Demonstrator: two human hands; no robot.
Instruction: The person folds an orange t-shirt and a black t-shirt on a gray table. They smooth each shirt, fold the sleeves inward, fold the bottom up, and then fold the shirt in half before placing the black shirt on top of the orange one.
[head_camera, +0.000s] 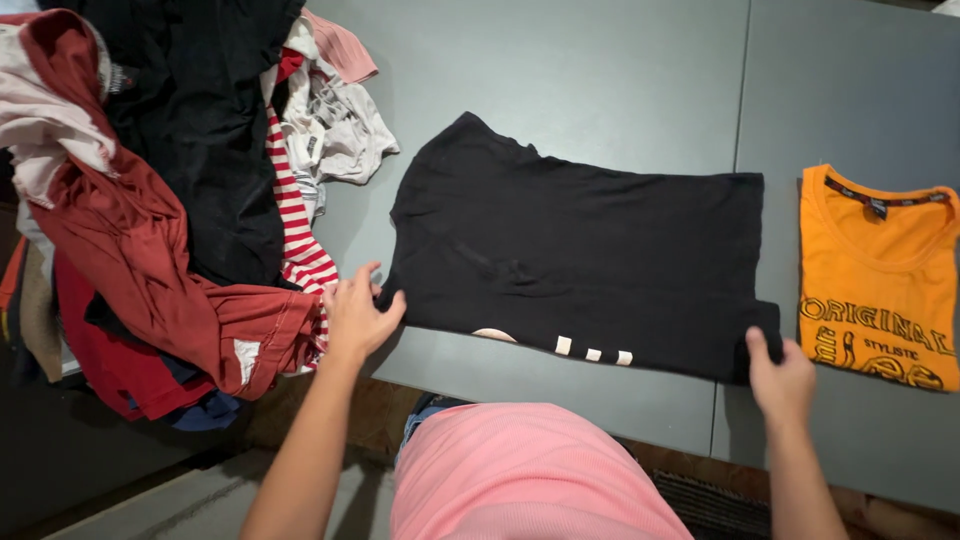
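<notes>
Black shirt (580, 255) between both hands

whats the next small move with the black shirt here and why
Probably lift both near corners and fold the near edge away across the black shirt. The left hand and right hand each pinch a near corner, and the shirt lies flat, already folded lengthwise on the grey table.

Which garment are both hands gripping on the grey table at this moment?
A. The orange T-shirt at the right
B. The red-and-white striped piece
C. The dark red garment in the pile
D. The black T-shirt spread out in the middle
D: the left hand pinches one near corner of the black T-shirt and the right hand the other, while the orange T-shirt lies untouched beside it.
</notes>
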